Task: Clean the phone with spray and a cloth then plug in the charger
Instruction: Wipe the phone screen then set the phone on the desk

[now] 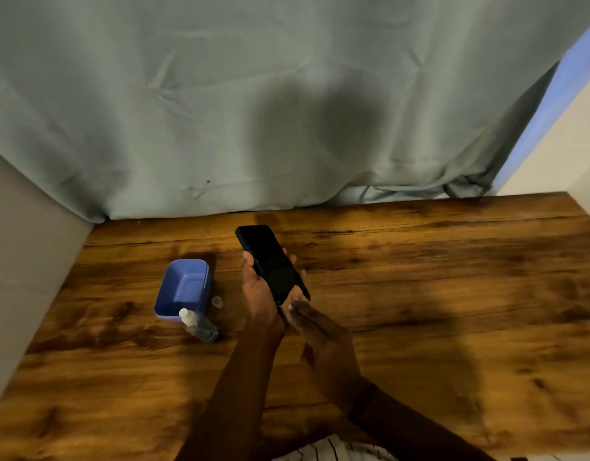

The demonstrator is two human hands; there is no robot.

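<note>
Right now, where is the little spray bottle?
In the head view, the spray bottle lies on the table's left side, touching the blue tub.

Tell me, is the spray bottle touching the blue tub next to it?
Cannot tell. In the head view the spray bottle overlaps the near corner of the blue tub, but the angle hides whether they meet or a gap lies between them.

Left hand (258, 287) raised, grip closed; right hand (323, 341) fingertips at its heel.

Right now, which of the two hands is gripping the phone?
The left hand grips the black phone above the table; the right hand only reaches its fingertips to the phone's bottom edge.
</note>
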